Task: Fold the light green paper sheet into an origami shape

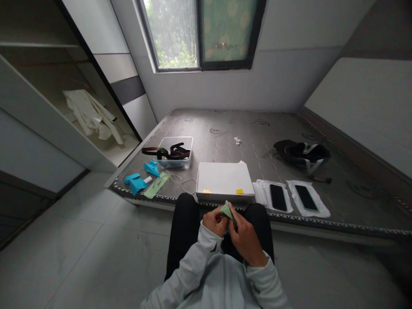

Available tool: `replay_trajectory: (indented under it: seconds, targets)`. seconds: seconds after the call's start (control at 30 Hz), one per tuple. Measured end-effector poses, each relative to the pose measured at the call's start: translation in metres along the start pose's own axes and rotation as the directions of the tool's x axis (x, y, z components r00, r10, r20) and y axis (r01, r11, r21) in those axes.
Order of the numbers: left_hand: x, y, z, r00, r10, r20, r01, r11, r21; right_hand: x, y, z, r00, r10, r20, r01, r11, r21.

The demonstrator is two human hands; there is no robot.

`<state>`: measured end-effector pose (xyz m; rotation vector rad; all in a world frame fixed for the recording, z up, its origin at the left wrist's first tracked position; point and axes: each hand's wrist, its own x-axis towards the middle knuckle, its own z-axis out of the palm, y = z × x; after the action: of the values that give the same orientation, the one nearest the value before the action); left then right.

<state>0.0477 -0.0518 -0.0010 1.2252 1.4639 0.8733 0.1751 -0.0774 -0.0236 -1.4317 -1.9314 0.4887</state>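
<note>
Above my lap, a small folded piece of light green paper [226,210] is pinched between both hands. My left hand [215,221] grips its left side with curled fingers and thumb. My right hand [243,234] holds it from the right, index finger stretched along its edge. Just beyond the hands, a white box [225,178] lies flat on the mattress, with a small yellow square of paper [240,191] on its near right part. A flat green strip of paper [156,185] lies left of the box, beside pieces of folded blue paper [137,183].
A clear plastic bin [177,163] with dark belts stands at the left of the mattress [206,122]. Two phones [278,198] on white wrappings lie right of the box, and a dark cap [302,154] sits behind them. A white cable [183,183] curls beside the box.
</note>
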Motion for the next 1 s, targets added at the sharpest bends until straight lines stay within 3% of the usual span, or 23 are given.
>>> replay_trajectory:
  seconds: [0.27, 0.43, 0.53, 0.73, 0.9, 1.0]
  targets:
    - [-0.007, 0.0, 0.005, 0.996, 0.064, -0.064, -0.049, 0.977, 0.207, 0.002, -0.004, 0.002, 0.978, 0.195, -0.068, -0.195, 0.981, 0.008]
    - [-0.002, -0.012, 0.009, 0.976, 0.206, -0.065, -0.184, 0.95, 0.254, -0.002, -0.005, 0.007, 0.969, 0.177, -0.171, -0.182, 0.983, -0.016]
    - [0.001, -0.018, 0.005, 0.978, 0.208, -0.033, -0.192, 0.943, 0.271, -0.005, -0.005, 0.007, 0.962, 0.162, -0.22, -0.165, 0.986, 0.002]
    - [0.002, -0.017, -0.003, 0.97, 0.242, -0.033, -0.243, 0.97, -0.003, -0.003, -0.005, -0.004, 0.95, 0.232, -0.208, -0.187, 0.958, 0.216]
    - [0.01, -0.02, 0.0, 0.993, 0.116, -0.028, -0.12, 0.95, -0.288, -0.003, -0.003, -0.014, 0.887, 0.409, -0.216, -0.316, 0.876, 0.364]
    - [0.015, -0.022, 0.001, 0.997, 0.068, -0.03, -0.074, 0.932, -0.354, -0.003, -0.003, -0.019, 0.903, 0.408, -0.133, -0.308, 0.832, 0.462]
